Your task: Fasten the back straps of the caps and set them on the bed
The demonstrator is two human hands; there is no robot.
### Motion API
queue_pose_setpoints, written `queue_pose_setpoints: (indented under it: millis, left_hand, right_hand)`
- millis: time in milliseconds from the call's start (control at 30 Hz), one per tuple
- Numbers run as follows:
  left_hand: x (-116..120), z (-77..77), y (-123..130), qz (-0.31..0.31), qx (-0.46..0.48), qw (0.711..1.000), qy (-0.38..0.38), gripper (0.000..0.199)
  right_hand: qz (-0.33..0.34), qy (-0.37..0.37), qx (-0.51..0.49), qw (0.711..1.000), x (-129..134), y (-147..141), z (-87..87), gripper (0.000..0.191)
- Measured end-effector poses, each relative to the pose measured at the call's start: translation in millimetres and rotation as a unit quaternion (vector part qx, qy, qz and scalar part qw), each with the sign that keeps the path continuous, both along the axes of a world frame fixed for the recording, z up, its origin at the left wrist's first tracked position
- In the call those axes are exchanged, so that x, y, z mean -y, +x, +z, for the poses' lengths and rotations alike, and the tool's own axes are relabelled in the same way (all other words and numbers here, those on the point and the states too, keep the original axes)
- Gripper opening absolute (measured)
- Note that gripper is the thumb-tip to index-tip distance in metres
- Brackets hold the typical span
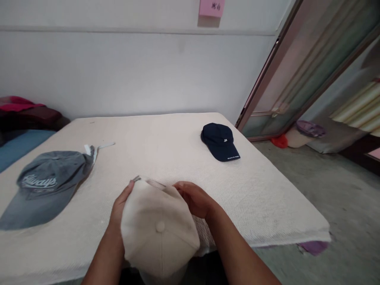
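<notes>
A cream baseball cap (160, 233) is held between my two hands at the near edge of the covered surface, its crown and top button facing up. My left hand (120, 206) closes on the cap's far left edge, near a small metal buckle at the back strap. On the far right side, my right hand (194, 198) has its fingers curled at the cap's rear edge; some fingertips are hidden. A thin strap spans the back opening between the hands. To the left lies a grey cap (53, 182) with white lettering, and farther right a navy cap (219, 140).
The caps lie on a cream textured cover (142, 146) over a bed-like surface against a white wall (133, 71). A pink note (211, 8) hangs on the wall. Right of it are a sliding door (273, 79) and a bin (303, 134). Dark and red items (26, 113) sit far left.
</notes>
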State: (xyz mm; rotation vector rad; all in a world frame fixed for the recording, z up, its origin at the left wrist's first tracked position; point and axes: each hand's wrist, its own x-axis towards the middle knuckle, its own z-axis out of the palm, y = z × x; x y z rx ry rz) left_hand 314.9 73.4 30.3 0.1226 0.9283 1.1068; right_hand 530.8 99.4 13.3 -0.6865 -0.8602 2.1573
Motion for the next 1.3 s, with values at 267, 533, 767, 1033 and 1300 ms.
queue_pose_setpoints:
  millis: [267, 533, 767, 1033, 1300]
  left_hand:
    - [-8.8, -6.8, -2.7, 0.008, 0.041, 0.999, 0.010, 0.037]
    - [8.9, -23.6, 26.3, -0.056, 0.055, 0.990, 0.116, 0.012]
    - [-18.7, -21.4, 24.6, 0.086, 0.053, 0.990, 0.097, 0.029]
    - [-37.6, -31.5, 35.4, 0.097, 0.068, 0.991, 0.069, 0.040]
    - [-17.5, -28.9, 94.7, 0.001, 0.036, 0.996, 0.077, 0.028]
  right_hand:
    - [-0.146, -0.028, -0.053, 0.987, -9.9, 13.2, -11.2, 0.014]
    - [-0.320, -0.035, -0.073, 0.944, -28.7, 31.3, -14.8, 0.012]
    - [-0.257, -0.013, -0.100, 0.961, -19.9, 24.6, -15.0, 0.013]
    - [-0.141, 0.002, -0.062, 0.988, -12.6, 32.8, -17.1, 0.031]
    - [-0.250, 0.001, -0.048, 0.967, -25.6, 65.7, -28.2, 0.036]
